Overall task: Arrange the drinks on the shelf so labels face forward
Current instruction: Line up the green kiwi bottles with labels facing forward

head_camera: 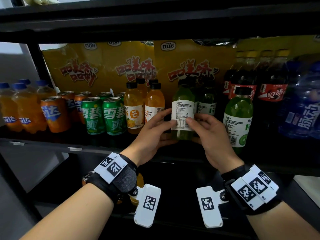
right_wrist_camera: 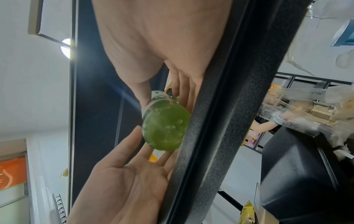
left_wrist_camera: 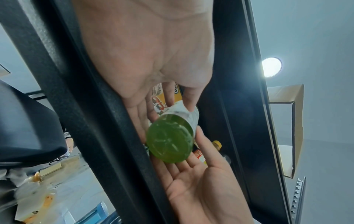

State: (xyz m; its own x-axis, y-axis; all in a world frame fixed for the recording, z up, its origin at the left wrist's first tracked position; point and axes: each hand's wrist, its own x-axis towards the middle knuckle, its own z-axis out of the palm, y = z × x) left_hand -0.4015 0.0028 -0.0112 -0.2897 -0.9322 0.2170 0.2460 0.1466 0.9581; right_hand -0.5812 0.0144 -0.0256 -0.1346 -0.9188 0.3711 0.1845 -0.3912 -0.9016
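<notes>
1. Far to the left of our hands stand orange soda bottles (head_camera: 19, 108), then orange cans (head_camera: 55, 113) and 2 green cans (head_camera: 103, 116) on the shelf (head_camera: 52, 144).
2. Just left of our left hand (head_camera: 152, 134) stand orange juice bottles (head_camera: 135, 108).
3. Our left hand grips the green juice bottle (head_camera: 182, 101), thumb on its white label, fingers wrapped behind.
4. The bottle is upright between both hands, its back label with small print and barcode towards us.
5. Our right hand (head_camera: 211, 135) pinches the same bottle, thumb on the barcode.
6. Right of our right hand stands another green bottle (head_camera: 239, 116), then cola bottles (head_camera: 259, 80) and blue bottles (head_camera: 301, 104).
</notes>
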